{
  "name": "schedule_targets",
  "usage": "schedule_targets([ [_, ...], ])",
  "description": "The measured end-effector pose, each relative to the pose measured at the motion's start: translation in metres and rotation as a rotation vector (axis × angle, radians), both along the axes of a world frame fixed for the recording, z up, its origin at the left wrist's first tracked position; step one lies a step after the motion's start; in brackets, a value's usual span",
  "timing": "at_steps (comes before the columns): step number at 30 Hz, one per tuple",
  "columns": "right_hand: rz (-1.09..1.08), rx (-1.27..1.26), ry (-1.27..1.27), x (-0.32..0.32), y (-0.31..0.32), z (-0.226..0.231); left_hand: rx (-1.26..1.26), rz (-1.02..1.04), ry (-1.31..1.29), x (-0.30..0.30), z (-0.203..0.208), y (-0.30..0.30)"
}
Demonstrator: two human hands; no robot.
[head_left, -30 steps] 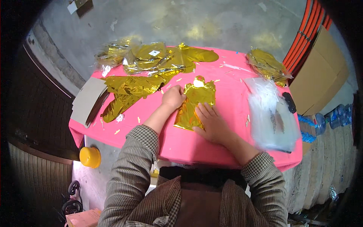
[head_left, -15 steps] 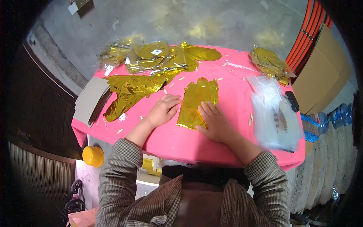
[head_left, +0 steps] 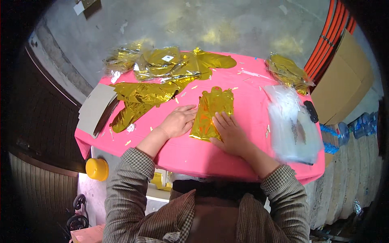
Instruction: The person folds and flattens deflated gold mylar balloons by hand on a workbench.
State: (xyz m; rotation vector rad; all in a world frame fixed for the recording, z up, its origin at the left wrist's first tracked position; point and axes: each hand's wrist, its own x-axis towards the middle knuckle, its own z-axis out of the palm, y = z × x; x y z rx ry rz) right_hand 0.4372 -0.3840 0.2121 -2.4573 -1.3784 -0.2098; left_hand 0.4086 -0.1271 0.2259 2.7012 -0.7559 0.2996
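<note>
A folded gold foil balloon (head_left: pixel 216 103), roughly rectangular with small tabs along its far edge, lies flat on the pink tablecloth (head_left: pixel 251 117). My right hand (head_left: pixel 231 133) rests palm down on its right side, fingers stretched out. Beside the balloon's left edge, my left hand (head_left: pixel 179 122) is laid flat on the cloth with its fingers extended; its fingertips come close to the foil. To the left spreads an unfolded gold foil balloon (head_left: pixel 148 95), flat and creased.
Packs of gold foil in clear plastic (head_left: pixel 160 62) lie far left; another pack (head_left: pixel 287 69) is far right. Clear bags (head_left: pixel 293 133) and a black object (head_left: pixel 311 111) sit on the right. A grey cardboard stack (head_left: pixel 95 109) is at the left edge. Paper scraps dot the cloth.
My left hand has shifted slightly right, closer to the folded balloon. My right hand stays pressed on the foil, almost unmoved. The whole view has moved a little.
</note>
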Motion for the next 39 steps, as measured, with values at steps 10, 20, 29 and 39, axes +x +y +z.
schedule_targets([
  [10, 0.009, 0.031, -0.058, 0.001, 0.002, -0.001, -0.820, 0.121, 0.459, 0.021, -0.006, -0.005],
  [20, 0.001, 0.028, -0.040, 0.000, 0.001, 0.000, -0.620, 0.366, 0.061, 0.018, -0.020, -0.035],
  [29, -0.025, 0.026, -0.024, 0.001, 0.000, -0.003, -0.646, 0.441, 0.148, 0.029, -0.025, -0.034],
  [39, -0.016, 0.040, -0.025, 0.001, 0.002, -0.005, -0.359, 0.576, 0.262, 0.057, -0.012, -0.028],
])
